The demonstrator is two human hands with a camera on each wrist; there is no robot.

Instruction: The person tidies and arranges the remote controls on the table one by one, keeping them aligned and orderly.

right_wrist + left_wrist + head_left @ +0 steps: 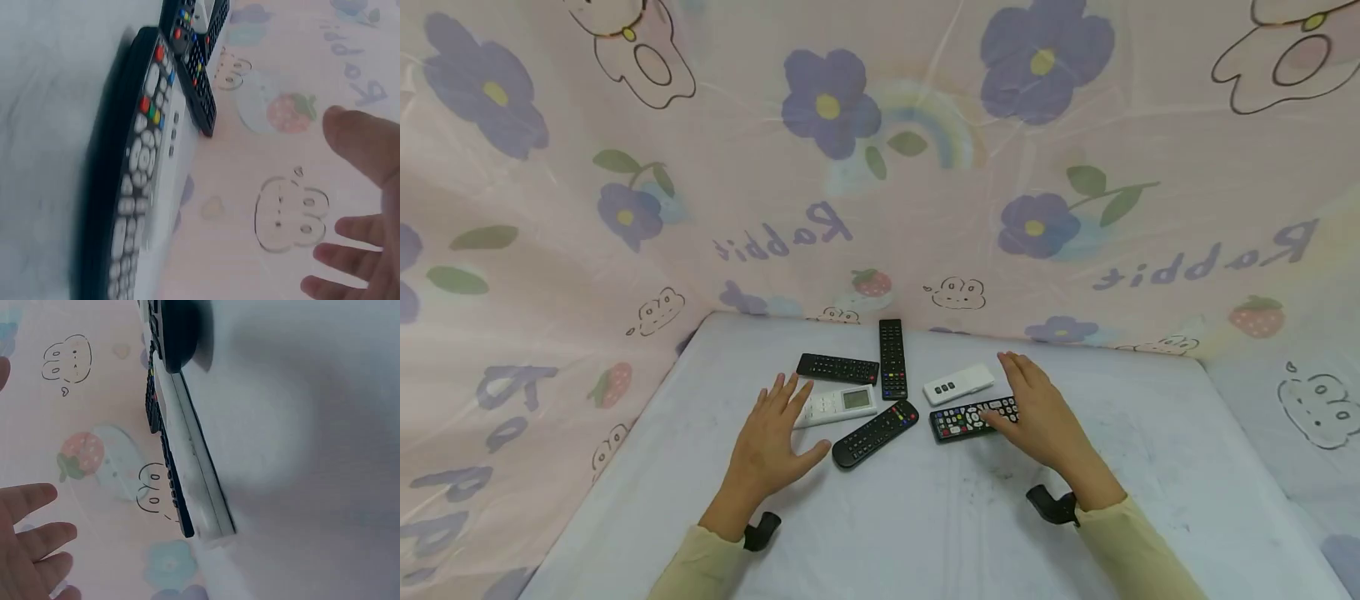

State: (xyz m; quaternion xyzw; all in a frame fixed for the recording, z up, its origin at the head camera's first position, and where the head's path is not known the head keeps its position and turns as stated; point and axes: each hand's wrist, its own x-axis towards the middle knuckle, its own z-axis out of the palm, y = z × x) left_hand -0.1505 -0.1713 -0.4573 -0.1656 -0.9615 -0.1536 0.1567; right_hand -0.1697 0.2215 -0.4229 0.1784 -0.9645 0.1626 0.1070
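Observation:
Several remote controls lie fanned out on the white table cover (925, 517). My left hand (775, 425) is spread flat with straight fingers, its fingertips at the left end of a white remote with a screen (838, 405), whose edge (197, 462) also shows in the left wrist view. My right hand (1030, 408) is open too and lies over the right end of a black remote with coloured buttons (964, 419) (134, 181); contact cannot be told. Neither hand grips anything. A black remote (876, 433) lies between the hands.
Farther back lie a long black remote (892, 358), another black remote (837, 367) and a small white remote (958, 384). A pink flowered cloth (880, 167) walls the table at the back and on both sides. Bare cover stretches toward me.

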